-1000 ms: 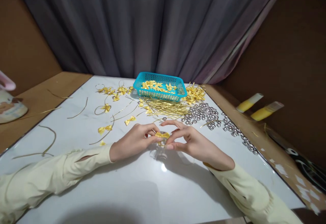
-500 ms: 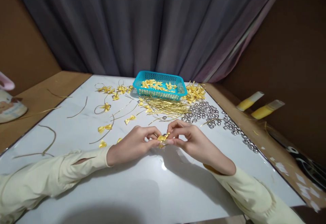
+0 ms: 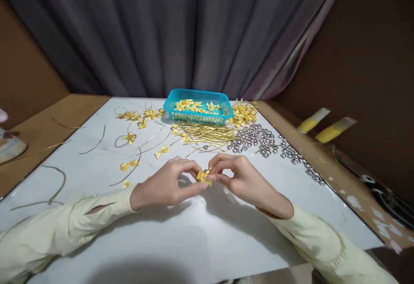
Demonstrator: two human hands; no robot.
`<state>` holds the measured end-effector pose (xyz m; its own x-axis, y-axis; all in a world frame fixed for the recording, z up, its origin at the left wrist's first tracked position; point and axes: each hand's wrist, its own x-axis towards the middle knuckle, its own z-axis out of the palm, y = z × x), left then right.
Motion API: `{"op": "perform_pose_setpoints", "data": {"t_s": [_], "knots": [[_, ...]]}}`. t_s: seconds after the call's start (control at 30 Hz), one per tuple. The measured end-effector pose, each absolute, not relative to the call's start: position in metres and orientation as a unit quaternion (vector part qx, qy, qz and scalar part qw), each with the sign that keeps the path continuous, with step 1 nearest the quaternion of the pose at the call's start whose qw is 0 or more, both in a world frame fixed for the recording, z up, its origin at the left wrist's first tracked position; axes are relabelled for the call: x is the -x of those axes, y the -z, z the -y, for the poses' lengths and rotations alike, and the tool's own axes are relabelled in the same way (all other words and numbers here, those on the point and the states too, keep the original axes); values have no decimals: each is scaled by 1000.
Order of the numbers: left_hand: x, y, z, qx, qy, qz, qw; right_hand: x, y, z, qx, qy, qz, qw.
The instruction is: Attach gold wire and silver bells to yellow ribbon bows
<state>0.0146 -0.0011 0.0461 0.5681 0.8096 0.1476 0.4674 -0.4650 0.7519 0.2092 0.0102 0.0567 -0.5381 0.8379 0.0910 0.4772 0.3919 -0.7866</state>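
Left hand and right hand meet over the near part of the white counter, both pinching one small yellow bow between thumb and forefinger. Left fingertips hold its left side, right fingertips its right; which hand bears more of the grip I cannot tell. A tiny dark, shiny spot sits at the bow's upper middle, perhaps a bead, too small to make out.

The bow looks like glossy ribbon, so it should be very light, soft and rather slippery, liable to crease or twist if squeezed hard across the loops. The gathered centre is likely the firmest place to take hold; the loops would suit only a gentle pinch.

Beyond the hands lies a bundle of thin gold cords, with a spread of silver beads beside it to the right. Behind the cords stands a blue basket with more yellow bows inside, and another loose bow lies nearer the left hand.
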Motion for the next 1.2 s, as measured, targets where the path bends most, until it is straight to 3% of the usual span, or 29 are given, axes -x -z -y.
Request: {"op": "perform_pose_setpoints", "data": {"t_s": [1.2], "knots": [[-24, -34, 3, -809, -232, -443, 308, -210, -50, -8, 409, -342, 806, 256]]}}
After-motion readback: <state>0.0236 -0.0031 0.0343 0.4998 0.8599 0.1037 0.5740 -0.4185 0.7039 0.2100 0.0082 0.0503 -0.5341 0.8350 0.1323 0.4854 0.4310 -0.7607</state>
